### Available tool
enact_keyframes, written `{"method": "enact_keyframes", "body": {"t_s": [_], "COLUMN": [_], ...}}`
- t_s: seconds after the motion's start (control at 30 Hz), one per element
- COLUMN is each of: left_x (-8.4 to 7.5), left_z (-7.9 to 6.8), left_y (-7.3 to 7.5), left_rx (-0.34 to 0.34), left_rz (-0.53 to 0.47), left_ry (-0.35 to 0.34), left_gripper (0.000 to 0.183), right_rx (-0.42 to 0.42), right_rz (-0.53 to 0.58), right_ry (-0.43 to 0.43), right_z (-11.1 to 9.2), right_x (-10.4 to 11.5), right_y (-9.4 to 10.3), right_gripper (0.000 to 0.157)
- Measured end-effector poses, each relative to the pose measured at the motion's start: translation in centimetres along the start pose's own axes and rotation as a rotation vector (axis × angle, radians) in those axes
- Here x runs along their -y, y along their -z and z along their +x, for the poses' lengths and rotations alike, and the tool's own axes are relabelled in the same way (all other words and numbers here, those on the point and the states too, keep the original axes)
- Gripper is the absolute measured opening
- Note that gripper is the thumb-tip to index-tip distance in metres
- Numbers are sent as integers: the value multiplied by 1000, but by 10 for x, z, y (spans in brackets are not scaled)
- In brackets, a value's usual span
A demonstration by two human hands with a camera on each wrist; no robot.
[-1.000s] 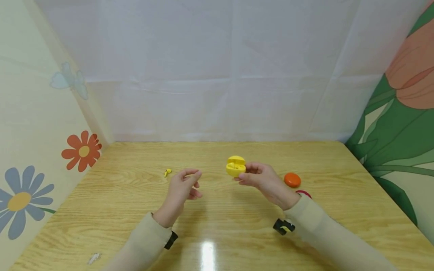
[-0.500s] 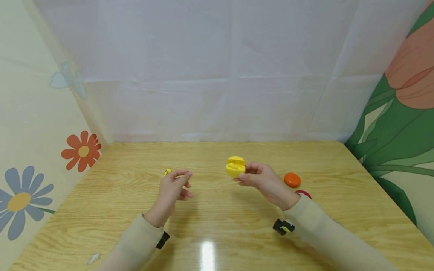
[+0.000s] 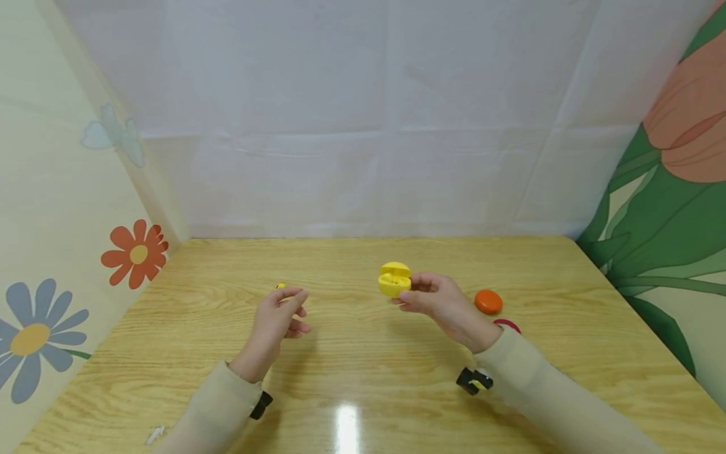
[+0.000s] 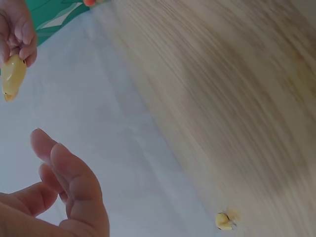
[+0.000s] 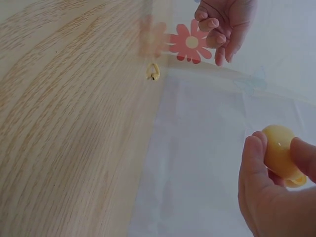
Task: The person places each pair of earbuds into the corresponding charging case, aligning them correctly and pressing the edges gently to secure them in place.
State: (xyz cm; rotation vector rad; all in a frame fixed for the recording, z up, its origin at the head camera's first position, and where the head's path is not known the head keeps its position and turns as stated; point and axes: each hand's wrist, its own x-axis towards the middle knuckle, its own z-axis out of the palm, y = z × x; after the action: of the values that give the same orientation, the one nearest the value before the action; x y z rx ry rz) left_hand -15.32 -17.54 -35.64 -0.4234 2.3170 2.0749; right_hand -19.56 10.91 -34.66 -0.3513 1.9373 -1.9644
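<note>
In the head view, my right hand [image 3: 445, 306] grips a yellow earbud case [image 3: 394, 279] above the table, its lid raised. What lies inside the case is too small to tell. The right wrist view shows thumb and fingers pinching the case [image 5: 279, 150] from both sides. Over the left part of the table hovers my left hand [image 3: 272, 321], its fingers loosely bent with nothing between them. A yellow earbud [image 3: 280, 286] lies on the table just beyond that hand, mostly hidden by it in the head view. The left wrist view has the earbud [image 4: 224, 220] at the bottom, apart from the fingers.
On the wooden table [image 3: 363, 353], an orange round object [image 3: 488, 302] lies right of my right hand. Part of a dark red thing [image 3: 507, 325] shows behind the right sleeve. A small whitish mark [image 3: 155, 434] is at the front left. A white sheet [image 3: 363, 126] hangs behind.
My left hand has moved left over the table, and it now covers most of the earbud in the head view. The right hand and the case have stayed in place.
</note>
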Motion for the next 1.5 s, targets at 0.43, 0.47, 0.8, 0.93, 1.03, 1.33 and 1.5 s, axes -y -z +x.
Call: {"method": "enact_keyframes", "body": {"t_s": [0.43,0.47,0.8,0.93,1.03,1.33,1.5], "left_x": [4,4,2,2,4,11,12], "left_z": [6,6,12,14,16,25,27], "left_y": [14,15,28,31,33,40,42], "left_rx": [-16,-16,-26,-23,-16,-38,-44], "left_rz": [28,32,63,60,56,60,65], "left_ry": [37,41,65,84,96,116,123], "left_gripper": [39,39,38,40,43,43,43], "right_rx": [2,2,12,4,-2,5,0], "right_rz": [-4,-5,8,2,-3,-5,-5], "right_ry": [-5,-6,13,4,-2,-2,-8], "right_z": [-2,-2,-1,-1,-1,0,-1], "right_x": [0,0,0,0,1,2,1], "right_y": [0,0,0,-1,-1,-2,-2], "right_gripper": [37,37,39,38,37,36,36]}}
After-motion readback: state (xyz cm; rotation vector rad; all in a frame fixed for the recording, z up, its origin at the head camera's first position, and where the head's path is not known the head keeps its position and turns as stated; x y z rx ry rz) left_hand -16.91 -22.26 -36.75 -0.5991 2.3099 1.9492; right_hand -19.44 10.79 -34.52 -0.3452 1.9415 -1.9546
